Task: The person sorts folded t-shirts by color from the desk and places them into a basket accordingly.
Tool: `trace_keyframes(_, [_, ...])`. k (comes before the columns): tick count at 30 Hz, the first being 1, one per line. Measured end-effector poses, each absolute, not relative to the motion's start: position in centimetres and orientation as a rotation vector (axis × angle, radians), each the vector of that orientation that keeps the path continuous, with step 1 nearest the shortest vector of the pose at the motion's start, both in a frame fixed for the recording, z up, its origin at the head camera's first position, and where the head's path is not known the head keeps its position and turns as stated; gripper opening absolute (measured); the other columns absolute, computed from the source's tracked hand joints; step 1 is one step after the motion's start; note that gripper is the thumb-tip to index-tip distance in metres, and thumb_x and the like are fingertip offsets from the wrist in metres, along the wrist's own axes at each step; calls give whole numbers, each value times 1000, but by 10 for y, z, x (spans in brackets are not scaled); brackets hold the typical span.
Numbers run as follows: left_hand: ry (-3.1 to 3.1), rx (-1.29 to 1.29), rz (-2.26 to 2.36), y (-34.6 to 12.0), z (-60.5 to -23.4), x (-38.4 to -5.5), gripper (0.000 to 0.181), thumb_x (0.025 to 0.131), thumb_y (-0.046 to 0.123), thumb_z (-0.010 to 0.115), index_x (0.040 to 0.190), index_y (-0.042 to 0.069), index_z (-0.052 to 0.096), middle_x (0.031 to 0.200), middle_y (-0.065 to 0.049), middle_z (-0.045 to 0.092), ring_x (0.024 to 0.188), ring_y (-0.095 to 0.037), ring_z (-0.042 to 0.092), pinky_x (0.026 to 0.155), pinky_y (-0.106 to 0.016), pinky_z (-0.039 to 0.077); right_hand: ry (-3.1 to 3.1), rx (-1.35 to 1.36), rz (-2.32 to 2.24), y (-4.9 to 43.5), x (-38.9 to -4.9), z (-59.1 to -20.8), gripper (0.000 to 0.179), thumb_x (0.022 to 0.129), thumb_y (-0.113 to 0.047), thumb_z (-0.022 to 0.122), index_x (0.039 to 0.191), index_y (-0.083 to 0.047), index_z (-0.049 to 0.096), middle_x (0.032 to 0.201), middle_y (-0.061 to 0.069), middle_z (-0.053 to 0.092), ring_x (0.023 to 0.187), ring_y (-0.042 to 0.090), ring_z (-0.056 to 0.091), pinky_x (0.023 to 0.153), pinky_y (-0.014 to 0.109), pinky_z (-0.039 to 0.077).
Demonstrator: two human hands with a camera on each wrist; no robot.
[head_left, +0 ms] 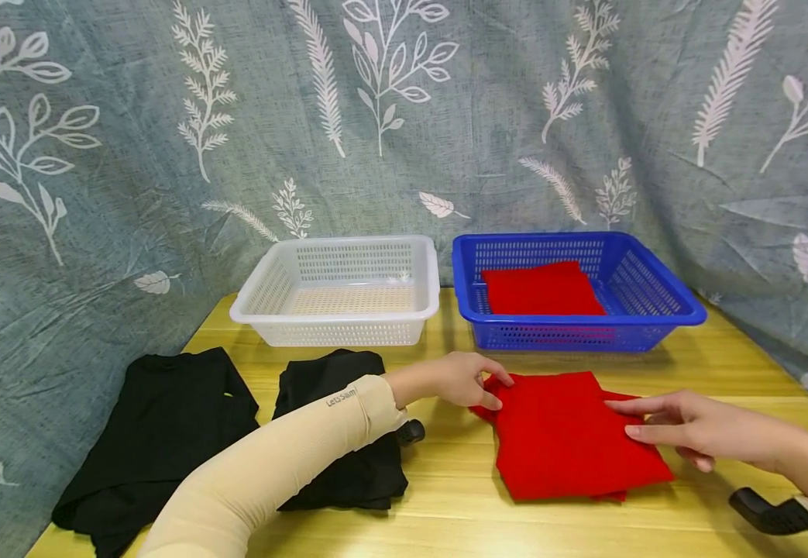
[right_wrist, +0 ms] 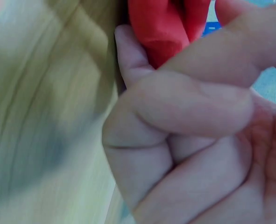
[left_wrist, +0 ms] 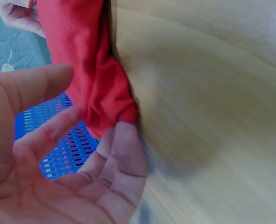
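Note:
A folded red garment (head_left: pixel 571 434) lies on the table in front of the blue basket, its edges a little uneven. My left hand (head_left: pixel 461 380) reaches its far left corner. In the left wrist view, the fingertips (left_wrist: pixel 128 135) touch the cloth's edge, while the thumb stands apart from them. At the garment's right side is my right hand (head_left: pixel 689 426), with index finger and thumb stretched over the cloth. The right wrist view has one fingertip (right_wrist: pixel 127 42) against the red cloth (right_wrist: pixel 159 30) near the table; other fingers bend toward the palm.
A blue basket (head_left: pixel 585 319) at the back right holds a folded red cloth (head_left: pixel 543 288). Beside it stands a white basket (head_left: pixel 334 318). A folded black garment (head_left: pixel 334 372) lies partly under my left forearm, and a black garment (head_left: pixel 166 426) spreads at the table's left edge.

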State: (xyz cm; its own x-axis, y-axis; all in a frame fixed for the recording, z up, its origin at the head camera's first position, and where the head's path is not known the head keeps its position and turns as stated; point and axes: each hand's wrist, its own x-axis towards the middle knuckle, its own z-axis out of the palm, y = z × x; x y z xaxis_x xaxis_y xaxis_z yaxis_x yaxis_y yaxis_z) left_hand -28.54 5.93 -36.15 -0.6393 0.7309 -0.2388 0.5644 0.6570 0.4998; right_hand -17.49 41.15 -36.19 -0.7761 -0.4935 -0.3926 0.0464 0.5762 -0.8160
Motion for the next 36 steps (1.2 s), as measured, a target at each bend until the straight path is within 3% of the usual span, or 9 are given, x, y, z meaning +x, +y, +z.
trace_keyframes(2, [2465, 1005, 532, 54, -360, -285, 44, 99, 30, 78, 142, 26, 69, 99, 3, 69, 89, -7, 62, 81, -22, 48, 2196, -354, -1177, 408, -174, -362, 68, 114, -24, 54, 165, 10, 26, 59, 20, 31, 43, 19, 38, 49, 28, 47])
trace_keyframes(7, [2446, 939, 605, 38, -354, -278, 59, 98, 29, 79, 153, 25, 59, 120, -3, 73, 96, -9, 69, 85, -25, 54, 2148, -355, -1214, 408, -171, -365, 70, 115, -24, 51, 167, 9, 17, 69, -5, 48, 47, 15, 43, 52, 26, 50])
trace_keyframes(10, [2381, 890, 718, 28, -351, -272, 67, 97, 26, 81, 158, 24, 52, 121, -5, 72, 90, -12, 69, 82, -27, 55, 2104, -342, -1261, 409, -170, -368, 72, 116, -22, 49, 169, 5, 9, 78, -2, 55, 50, 16, 46, 54, 28, 50])
trace_keyframes(16, [2036, 700, 1013, 13, -351, -260, 73, 99, 15, 78, 162, 23, 42, 77, -6, 53, 70, -20, 52, 67, -30, 52, 2033, -371, -1338, 410, -167, -374, 61, 117, -18, 45, 172, -24, 19, 85, 2, 57, 50, 30, 41, 54, 29, 51])
trace_keyframes(20, [1851, 631, 1116, 10, -355, -255, 71, 101, 13, 75, 162, 27, 42, 92, -6, 59, 79, -20, 57, 71, -30, 56, 2000, -411, -1343, 406, -168, -375, 58, 117, -16, 44, 169, -37, 28, 100, 7, 62, 52, 35, 40, 56, 28, 53])
trace_keyframes(23, [1791, 630, 1144, 9, -357, -253, 70, 103, 15, 74, 162, 30, 41, 111, -7, 66, 92, -21, 65, 77, -31, 61, 2004, -423, -1339, 401, -169, -376, 60, 117, -17, 45, 172, -30, 25, 121, 16, 60, 53, 39, 41, 57, 29, 54])
trace_keyframes(26, [1746, 614, 1179, 10, -359, -251, 68, 103, 14, 73, 162, 30, 41, 105, -8, 65, 89, -23, 65, 77, -31, 61, 2021, -418, -1333, 396, -171, -377, 61, 117, -18, 46, 173, -24, 23, 133, 19, 54, 52, 37, 41, 56, 29, 54])
trace_keyframes(30, [1712, 588, 1228, 10, -363, -251, 67, 103, 11, 72, 161, 29, 43, 96, -7, 56, 82, -23, 60, 75, -30, 60, 2024, -403, -1324, 391, -174, -378, 63, 116, -20, 48, 173, -19, 21, 113, 15, 56, 53, 22, 46, 56, 26, 53])
trace_keyframes(36, [1719, 598, 1265, 11, -368, -251, 63, 104, 14, 70, 160, 31, 45, 103, -6, 57, 86, -19, 58, 80, -31, 61, 1993, -416, -1330, 382, -177, -377, 64, 115, -20, 49, 173, -21, 21, 91, 7, 54, 56, 13, 50, 57, 25, 52])
